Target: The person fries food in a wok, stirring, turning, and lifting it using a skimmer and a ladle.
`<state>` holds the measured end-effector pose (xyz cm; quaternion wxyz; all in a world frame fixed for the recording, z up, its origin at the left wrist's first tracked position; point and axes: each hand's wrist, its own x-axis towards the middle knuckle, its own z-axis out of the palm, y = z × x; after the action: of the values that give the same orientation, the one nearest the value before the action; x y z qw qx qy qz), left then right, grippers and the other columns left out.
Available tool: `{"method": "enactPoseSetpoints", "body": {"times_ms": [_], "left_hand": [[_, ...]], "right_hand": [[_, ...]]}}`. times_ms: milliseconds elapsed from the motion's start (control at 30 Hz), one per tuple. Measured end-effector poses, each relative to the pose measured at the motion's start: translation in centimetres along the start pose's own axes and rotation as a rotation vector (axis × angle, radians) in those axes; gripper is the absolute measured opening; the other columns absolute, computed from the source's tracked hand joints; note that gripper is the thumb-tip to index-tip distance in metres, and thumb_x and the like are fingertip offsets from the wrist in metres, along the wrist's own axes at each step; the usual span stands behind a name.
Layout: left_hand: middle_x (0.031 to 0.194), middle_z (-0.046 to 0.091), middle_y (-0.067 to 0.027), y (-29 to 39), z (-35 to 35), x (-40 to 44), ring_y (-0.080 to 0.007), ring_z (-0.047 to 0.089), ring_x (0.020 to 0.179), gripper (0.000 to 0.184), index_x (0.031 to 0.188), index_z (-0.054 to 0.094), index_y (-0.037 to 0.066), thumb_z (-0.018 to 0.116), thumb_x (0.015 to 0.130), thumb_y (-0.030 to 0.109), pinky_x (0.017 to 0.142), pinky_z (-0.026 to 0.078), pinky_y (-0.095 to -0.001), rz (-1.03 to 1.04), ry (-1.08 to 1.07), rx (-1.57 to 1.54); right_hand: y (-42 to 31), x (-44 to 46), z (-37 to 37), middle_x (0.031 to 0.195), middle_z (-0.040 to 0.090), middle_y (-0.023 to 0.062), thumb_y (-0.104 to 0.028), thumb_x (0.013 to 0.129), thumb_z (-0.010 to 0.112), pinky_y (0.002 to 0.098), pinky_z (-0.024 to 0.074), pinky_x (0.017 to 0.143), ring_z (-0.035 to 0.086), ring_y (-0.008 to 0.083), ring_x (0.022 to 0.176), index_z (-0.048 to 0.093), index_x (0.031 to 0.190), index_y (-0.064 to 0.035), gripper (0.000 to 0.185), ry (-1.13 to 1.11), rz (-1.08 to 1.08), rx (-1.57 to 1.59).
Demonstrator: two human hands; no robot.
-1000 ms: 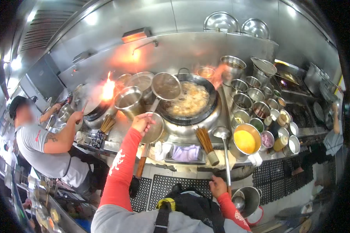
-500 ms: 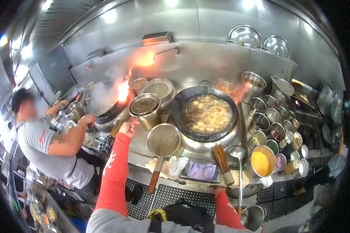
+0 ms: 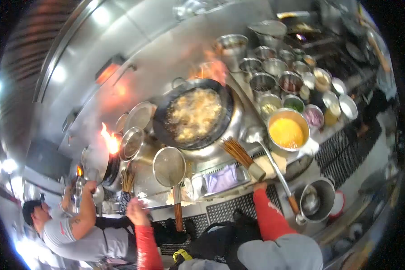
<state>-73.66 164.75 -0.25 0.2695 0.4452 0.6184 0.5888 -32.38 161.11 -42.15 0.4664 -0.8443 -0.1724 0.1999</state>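
The big round wok [image 3: 231, 105] sits on a shiny metal ring near the middle of the surface [image 3: 159, 198]. It is dark metal, and lumpy golden food [image 3: 195, 112] fills it. At 7 o'clock from the wok is a round mesh strainer [image 3: 168, 166]; its wooden handle [image 3: 178, 216] pokes past the front edge. The left hand [image 3: 137, 212] is just left of that handle, with a small gap between them. It is blurred, so I cannot tell how far its fingers are open or if they hold anything. The right hand [image 3: 260, 185] is at the front edge, at 5 o'clock, mostly hidden, so I cannot tell about its fingers either.

A stiff, straw-like brush [image 3: 238, 153] leans at 4 o'clock, near a soft purple cloth [image 3: 222, 179] in a tray. A long metal ladle [image 3: 274, 165] slants over the edge, in the way. At 3 o'clock is a round pot [image 3: 301, 143] of smooth yellow stuff. Flames [image 3: 110, 139] rise at 8 o'clock, beside another person [image 3: 72, 238]. A thin steel strip runs between the ring and the tray.
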Motion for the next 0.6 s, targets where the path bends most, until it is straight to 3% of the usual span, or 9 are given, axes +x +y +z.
{"method": "enactPoseSetpoints", "body": {"times_ms": [100, 133, 200, 267, 300, 467, 533, 567, 600], "left_hand": [[0.08, 0.064, -0.0087, -0.4, 3.8, -6.6, -0.0127, 0.06, 0.06, 0.024, 0.102, 0.058, 0.002, 0.054, 0.091, 0.023, 0.044, 0.048, -0.0232, 0.001, -0.416, 0.128], [0.081, 0.065, -0.0099, 0.0, 5.0, -8.6, -0.0126, 0.06, 0.062, 0.025, 0.103, 0.058, 0.001, 0.054, 0.092, 0.022, 0.047, 0.049, -0.0236, -0.032, -0.549, 0.18], [0.082, 0.066, -0.0108, -1.4, 6.6, -11.0, -0.0123, 0.061, 0.064, 0.022, 0.103, 0.058, -0.001, 0.054, 0.091, 0.017, 0.054, 0.05, -0.024, -0.038, -0.718, 0.219], [0.084, 0.066, -0.0101, -0.4, 8.4, -13.5, -0.0117, 0.061, 0.067, 0.023, 0.106, 0.058, -0.002, 0.055, 0.091, 0.016, 0.058, 0.05, -0.0229, -0.112, -0.84, 0.229], [0.085, 0.066, -0.0097, 0.2, 9.2, -14.4, -0.0115, 0.061, 0.068, 0.024, 0.107, 0.058, -0.003, 0.055, 0.091, 0.015, 0.06, 0.05, -0.0224, -0.148, -0.897, 0.235], [0.085, 0.066, -0.0093, 1.0, 11.8, -17.4, -0.0103, 0.061, 0.071, 0.021, 0.106, 0.06, -0.003, 0.054, 0.09, 0.01, 0.064, 0.05, -0.0225, -0.087, -1.061, 0.321], [0.085, 0.066, -0.0094, 0.6, 12.3, -17.9, -0.0102, 0.061, 0.071, 0.021, 0.106, 0.06, -0.003, 0.054, 0.09, 0.009, 0.064, 0.05, -0.0227, -0.073, -1.098, 0.319], [0.085, 0.067, -0.0096, 0.5, 12.6, -18.3, -0.0103, 0.062, 0.071, 0.021, 0.106, 0.06, -0.003, 0.054, 0.09, 0.009, 0.064, 0.05, -0.0228, -0.053, -1.111, 0.327], [0.085, 0.067, -0.0098, 0.4, 12.7, -18.7, -0.0103, 0.062, 0.07, 0.02, 0.105, 0.06, -0.003, 0.054, 0.09, 0.008, 0.065, 0.05, -0.0229, -0.035, -1.122, 0.337]], "right_hand": [[-2.4, 0.9, -1.3, 0.06, 0.057, 0.0225, -0.032, 0.086, 0.057, 0.0467, 0.0447, 0.055, 0.056, 0.0353, 0.053, 0.056, 0.068, 0.0059, 0.042, 0.168, -0.03, 0.283], [1.0, 2.5, 1.3, 0.058, 0.056, 0.0217, -0.031, 0.083, 0.062, 0.0471, 0.0432, 0.053, 0.053, 0.0354, 0.047, 0.055, 0.062, 0.0047, 0.042, 0.374, -0.248, 0.054], [6.0, 2.7, 4.7, 0.092, 0.067, 0.0173, -0.016, 0.079, 0.054, 0.0404, 0.0493, 0.078, 0.064, 0.0308, 0.086, 0.067, 0.085, -0.0009, 0.021, -0.051, -0.108, -0.194], [2.9, 3.0, 2.0, 0.091, 0.067, 0.017, -0.017, 0.074, 0.059, 0.0378, 0.0484, 0.081, 0.063, 0.0301, 0.09, 0.066, 0.08, -0.0007, 0.018, -0.222, 0.075, -0.25], [0.8, 2.0, 0.2, 0.092, 0.067, 0.0149, -0.018, 0.073, 0.062, 0.0352, 0.0483, 0.081, 0.062, 0.0277, 0.093, 0.066, 0.079, -0.0034, 0.016, -0.103, 0.105, -0.09], [10.7, 5.0, 8.7, 0.118, 0.06, 0.0108, -0.04, 0.088, 0.044, 0.0348, 0.0376, 0.098, 0.053, 0.0223, 0.114, 0.066, 0.108, -0.0132, 0.04, -0.489, -0.159, -0.584], [8.2, 5.8, 8.5, 0.122, 0.058, 0.0097, -0.043, 0.089, 0.04, 0.0364, 0.034, 0.102, 0.05, 0.0221, 0.118, 0.064, 0.112, -0.0133, 0.044, -0.647, -0.386, -0.938], [0.2, 4.0, -0.3, 0.128, 0.054, 0.0073, -0.033, 0.089, 0.033, 0.0368, 0.0354, 0.1, 0.047, 0.0217, 0.12, 0.061, 0.114, -0.0109, 0.043, -0.704, -0.228, -0.937], [0.1, 3.8, -0.3, 0.126, 0.055, 0.007, -0.035, 0.089, 0.035, 0.0373, 0.0356, 0.1, 0.049, 0.0224, 0.119, 0.062, 0.113, -0.0119, 0.043, -0.638, -0.198, -0.88]]}}
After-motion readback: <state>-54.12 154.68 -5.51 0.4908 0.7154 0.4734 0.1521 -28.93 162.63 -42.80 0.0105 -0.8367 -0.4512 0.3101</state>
